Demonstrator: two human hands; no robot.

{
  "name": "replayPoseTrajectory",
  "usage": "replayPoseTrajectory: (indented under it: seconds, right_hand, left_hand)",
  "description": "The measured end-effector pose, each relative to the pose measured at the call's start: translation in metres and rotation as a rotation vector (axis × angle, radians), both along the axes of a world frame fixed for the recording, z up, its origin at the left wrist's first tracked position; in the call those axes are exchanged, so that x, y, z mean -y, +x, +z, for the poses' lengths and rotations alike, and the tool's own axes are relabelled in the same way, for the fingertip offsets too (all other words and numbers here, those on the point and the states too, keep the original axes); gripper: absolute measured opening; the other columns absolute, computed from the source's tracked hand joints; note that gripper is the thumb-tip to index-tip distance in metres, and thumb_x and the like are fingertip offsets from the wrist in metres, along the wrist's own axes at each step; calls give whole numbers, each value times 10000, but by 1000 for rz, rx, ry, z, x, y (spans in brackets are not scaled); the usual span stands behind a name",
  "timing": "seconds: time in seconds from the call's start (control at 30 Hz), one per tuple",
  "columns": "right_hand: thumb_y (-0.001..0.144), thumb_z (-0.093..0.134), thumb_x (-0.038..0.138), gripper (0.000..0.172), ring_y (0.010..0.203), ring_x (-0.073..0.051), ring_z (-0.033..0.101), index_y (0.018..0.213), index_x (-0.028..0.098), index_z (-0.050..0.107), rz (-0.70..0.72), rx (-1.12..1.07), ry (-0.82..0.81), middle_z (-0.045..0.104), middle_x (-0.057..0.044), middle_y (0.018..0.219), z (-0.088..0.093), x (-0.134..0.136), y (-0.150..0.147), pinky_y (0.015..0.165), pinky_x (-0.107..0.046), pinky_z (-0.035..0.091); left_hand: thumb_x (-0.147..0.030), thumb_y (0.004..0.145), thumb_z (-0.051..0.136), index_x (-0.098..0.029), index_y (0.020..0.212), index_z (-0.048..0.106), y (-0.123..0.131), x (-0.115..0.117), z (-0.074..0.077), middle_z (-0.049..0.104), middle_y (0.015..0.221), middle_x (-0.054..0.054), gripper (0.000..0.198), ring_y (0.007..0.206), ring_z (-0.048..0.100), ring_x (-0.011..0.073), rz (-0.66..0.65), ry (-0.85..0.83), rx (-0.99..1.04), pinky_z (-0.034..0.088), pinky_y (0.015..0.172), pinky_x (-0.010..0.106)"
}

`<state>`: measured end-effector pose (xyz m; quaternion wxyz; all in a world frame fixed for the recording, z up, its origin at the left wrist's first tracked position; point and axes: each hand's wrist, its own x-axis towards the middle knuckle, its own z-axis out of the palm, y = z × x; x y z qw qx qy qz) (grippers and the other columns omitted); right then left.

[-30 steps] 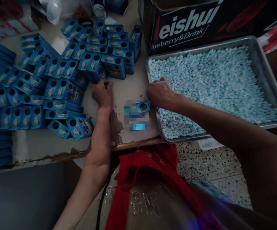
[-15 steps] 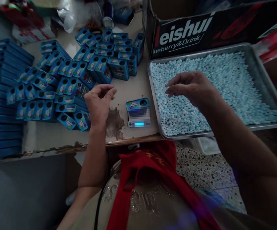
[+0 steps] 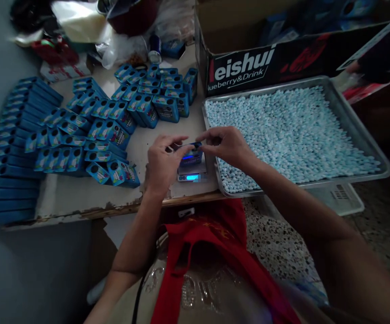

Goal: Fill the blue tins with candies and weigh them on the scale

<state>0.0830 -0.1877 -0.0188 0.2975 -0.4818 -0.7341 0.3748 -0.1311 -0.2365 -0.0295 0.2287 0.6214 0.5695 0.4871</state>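
A blue candy box [image 3: 192,158] with a round hole in its top stands upright on a small digital scale [image 3: 183,177] with a lit display. My left hand [image 3: 164,159] is at the box's left side, its thumb on the top edge and its fingers curved behind. From the right, my right hand [image 3: 227,143] brings thumb and forefinger together at the hole; what they pinch is hidden. Beside it lies a metal tray [image 3: 380,173] spread with small pale-blue candies [image 3: 283,130].
Many blue boxes [image 3: 114,126] stand in groups to the left, with a long row [image 3: 15,157] at the far left. A black carton [image 3: 242,67] is behind the tray. Plastic bags [image 3: 171,22] and a can [image 3: 154,49] sit at the back. The table's front edge [image 3: 114,209] is worn.
My right hand has moved left from over the tray to the box, a small pale candy showing at its fingertips before. My left hand has moved right to the box. The view has shifted slightly.
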Motion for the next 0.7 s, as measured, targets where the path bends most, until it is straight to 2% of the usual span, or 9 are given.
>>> replayPoseTrajectory:
  seconds: [0.13, 0.2, 0.27, 0.37, 0.43, 0.47, 0.53, 0.6, 0.7]
  right_hand:
    - [963, 781, 380, 192, 789, -228, 706, 1041, 247, 895, -177, -53, 30, 779, -35, 850, -12, -1, 40, 725, -356, 540]
    - [986, 750, 394, 201, 834, -259, 734, 1050, 258, 883, -276, 21, 59, 800, -55, 910, -19, 1, 67, 757, -392, 570]
    - [995, 743, 390, 212, 896, -294, 754, 1095, 259, 876, -310, 194, 96, 811, -77, 969, -28, 8, 90, 825, -439, 598]
    - [963, 818, 365, 362, 1141, -389, 751, 1299, 236, 855, -143, 518, 137, 820, -160, 1212, -41, 24, 106, 989, -526, 607]
    - [966, 830, 333, 473, 1305, -452, 696, 1421, 202, 817, 12, 705, 139, 779, -221, 1376, -47, 33, 102, 1071, -561, 588]
    - [987, 800, 305, 471, 1338, -462, 681, 1442, 182, 805, 62, 780, 134, 765, -236, 1403, -49, 35, 97, 1088, -559, 581]
    - [1025, 717, 240, 409, 1309, -438, 705, 1413, 146, 805, 105, 883, 114, 773, -236, 1366, -49, 34, 84, 1058, -510, 584]
    - [1025, 676, 186, 349, 1189, -385, 758, 1338, 132, 821, 112, 908, 67, 804, -213, 1287, -45, 28, 74, 962, -439, 579]
    - [993, 718, 171, 224, 955, -302, 781, 1170, 172, 855, 23, 787, -15, 850, -152, 1089, -32, 17, 73, 840, -384, 527]
  left_hand:
    - [-290, 966, 893, -266, 977, 880, -31, 10, 7, 808, 930, 11, 29, 822, 737, 193, 170, 95, 53, 609, 781, 352]
    - [-339, 959, 886, -259, 944, 856, -49, 14, 7, 807, 908, 11, 87, 833, 744, 209, 240, 98, 60, 624, 801, 383]
    - [-383, 936, 904, -267, 944, 843, -62, 17, 3, 810, 904, 12, 131, 843, 754, 223, 273, 85, 76, 627, 806, 412]
    - [-412, 917, 937, -274, 947, 834, -68, 21, -5, 807, 893, 13, 175, 833, 756, 230, 280, 82, 106, 616, 794, 427]
    - [-391, 935, 932, -257, 944, 834, -63, 23, -8, 807, 885, 19, 167, 818, 751, 226, 279, 93, 130, 612, 781, 417]
    - [-373, 949, 926, -248, 946, 836, -59, 24, -8, 810, 890, 22, 154, 820, 751, 222, 268, 95, 135, 612, 780, 407]
    - [-324, 968, 916, -239, 946, 841, -50, 25, -4, 815, 903, 21, 115, 822, 751, 207, 224, 106, 129, 612, 771, 377]
    - [-268, 981, 905, -237, 952, 849, -43, 27, 3, 817, 926, 20, 70, 834, 756, 195, 164, 119, 91, 619, 782, 355]
    - [-226, 998, 896, -242, 980, 868, -41, 27, 11, 819, 979, 36, 36, 905, 769, 214, 88, 143, -39, 643, 850, 370]
